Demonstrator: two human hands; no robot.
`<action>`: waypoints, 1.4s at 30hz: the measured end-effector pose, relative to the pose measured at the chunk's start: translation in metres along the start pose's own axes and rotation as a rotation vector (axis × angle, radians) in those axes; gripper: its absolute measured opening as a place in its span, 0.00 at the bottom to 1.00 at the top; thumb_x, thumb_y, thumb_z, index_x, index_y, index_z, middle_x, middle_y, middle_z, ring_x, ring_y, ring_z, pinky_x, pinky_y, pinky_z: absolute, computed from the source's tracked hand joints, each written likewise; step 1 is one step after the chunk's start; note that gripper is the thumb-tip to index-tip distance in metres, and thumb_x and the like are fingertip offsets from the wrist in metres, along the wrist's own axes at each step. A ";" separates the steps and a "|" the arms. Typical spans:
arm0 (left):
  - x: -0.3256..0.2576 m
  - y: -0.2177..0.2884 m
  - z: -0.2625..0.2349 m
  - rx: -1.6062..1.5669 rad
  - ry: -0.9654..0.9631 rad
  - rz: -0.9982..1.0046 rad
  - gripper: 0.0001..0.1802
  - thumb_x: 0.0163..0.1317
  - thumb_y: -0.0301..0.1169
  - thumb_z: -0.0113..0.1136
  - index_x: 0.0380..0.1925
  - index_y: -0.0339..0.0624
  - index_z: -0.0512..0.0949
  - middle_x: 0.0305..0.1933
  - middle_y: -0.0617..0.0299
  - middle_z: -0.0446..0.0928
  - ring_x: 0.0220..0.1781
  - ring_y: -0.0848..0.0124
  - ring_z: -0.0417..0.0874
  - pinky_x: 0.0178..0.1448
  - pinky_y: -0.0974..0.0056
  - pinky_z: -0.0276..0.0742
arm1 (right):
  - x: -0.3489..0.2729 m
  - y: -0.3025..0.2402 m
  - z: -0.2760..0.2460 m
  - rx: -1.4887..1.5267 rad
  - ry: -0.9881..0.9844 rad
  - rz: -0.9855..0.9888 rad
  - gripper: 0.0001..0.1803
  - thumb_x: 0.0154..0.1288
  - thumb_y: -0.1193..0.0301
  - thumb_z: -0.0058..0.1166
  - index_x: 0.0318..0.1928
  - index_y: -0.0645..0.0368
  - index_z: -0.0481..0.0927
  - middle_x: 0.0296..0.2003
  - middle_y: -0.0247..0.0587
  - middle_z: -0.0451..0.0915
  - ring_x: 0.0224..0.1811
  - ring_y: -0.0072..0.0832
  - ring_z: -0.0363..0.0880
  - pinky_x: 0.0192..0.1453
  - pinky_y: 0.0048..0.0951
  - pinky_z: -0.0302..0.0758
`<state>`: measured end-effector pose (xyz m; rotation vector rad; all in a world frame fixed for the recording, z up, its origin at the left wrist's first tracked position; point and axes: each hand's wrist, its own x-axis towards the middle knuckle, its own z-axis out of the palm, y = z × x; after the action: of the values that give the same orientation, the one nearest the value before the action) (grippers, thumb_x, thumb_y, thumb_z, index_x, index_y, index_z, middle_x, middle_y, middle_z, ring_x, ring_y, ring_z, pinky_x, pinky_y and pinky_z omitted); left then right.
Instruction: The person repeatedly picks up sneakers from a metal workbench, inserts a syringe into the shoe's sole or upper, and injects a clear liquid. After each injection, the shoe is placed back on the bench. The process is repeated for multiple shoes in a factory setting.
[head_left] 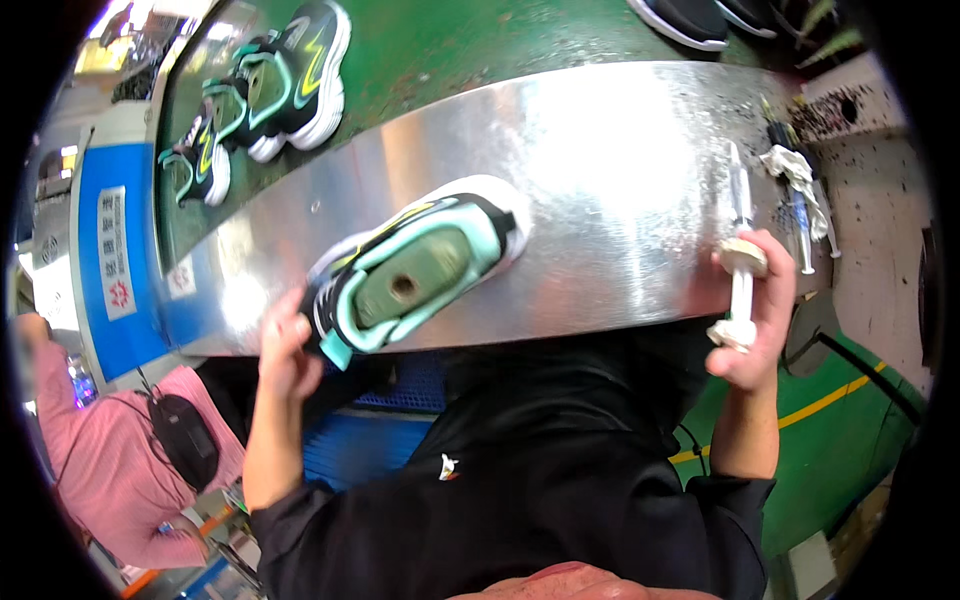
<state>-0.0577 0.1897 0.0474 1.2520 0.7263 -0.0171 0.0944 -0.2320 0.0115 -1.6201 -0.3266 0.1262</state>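
Note:
A black, mint and yellow sneaker (415,265) lies on the shiny metal worktop (620,190), its opening facing up with a grey last inside. My left hand (285,350) grips its heel end at the worktop's near edge. Over the worktop's right near edge, my right hand (755,310) is closed around a white plastic syringe (741,270), which stands roughly upright.
Two more sneakers of the same colours (265,95) sit on the green conveyor belt (450,40) beyond the worktop; other shoes (690,18) lie at the top right. More syringes and a white rag (800,180) lie at the right. A person in a pink shirt (110,470) is at my left.

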 end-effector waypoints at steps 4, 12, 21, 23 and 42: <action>-0.038 -0.021 0.044 -0.162 -0.233 -0.141 0.43 0.48 0.38 0.69 0.59 0.25 0.60 0.57 0.48 0.71 0.56 0.61 0.75 0.63 0.57 0.69 | 0.020 0.011 -0.004 -0.313 -0.064 -0.321 0.49 0.34 0.42 0.71 0.52 0.64 0.69 0.42 0.44 0.70 0.40 0.36 0.68 0.46 0.35 0.66; 0.092 0.021 0.133 -0.158 -0.527 0.076 0.29 0.61 0.35 0.55 0.58 0.30 0.61 0.57 0.46 0.71 0.58 0.58 0.74 0.63 0.52 0.70 | 0.027 0.000 -0.008 -0.542 -0.050 -0.475 0.42 0.34 0.49 0.72 0.49 0.59 0.71 0.38 0.45 0.70 0.37 0.42 0.67 0.44 0.38 0.67; 0.222 0.058 0.254 0.444 -0.382 0.072 0.26 0.66 0.46 0.51 0.48 0.30 0.72 0.38 0.51 0.79 0.35 0.66 0.81 0.45 0.66 0.79 | 0.032 -0.004 0.000 -0.596 -0.064 -0.420 0.40 0.36 0.51 0.71 0.48 0.60 0.71 0.38 0.46 0.70 0.38 0.43 0.68 0.45 0.39 0.66; 0.213 0.060 0.235 0.572 -0.352 0.220 0.22 0.66 0.44 0.51 0.40 0.30 0.76 0.31 0.54 0.79 0.31 0.70 0.80 0.41 0.69 0.77 | 0.030 -0.007 0.000 -0.612 -0.079 -0.380 0.40 0.36 0.50 0.71 0.48 0.60 0.71 0.38 0.46 0.71 0.38 0.44 0.69 0.46 0.40 0.66; 0.209 0.082 0.052 0.490 0.353 0.784 0.44 0.44 0.29 0.73 0.62 0.53 0.61 0.57 0.56 0.70 0.60 0.65 0.69 0.64 0.63 0.63 | 0.018 0.009 0.015 -0.475 -0.077 -0.344 0.47 0.41 0.42 0.68 0.53 0.63 0.66 0.39 0.42 0.63 0.39 0.32 0.66 0.41 0.31 0.68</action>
<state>0.1628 0.2500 0.0176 1.9754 0.4955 0.7198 0.1084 -0.2131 0.0034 -2.0000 -0.7307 -0.1646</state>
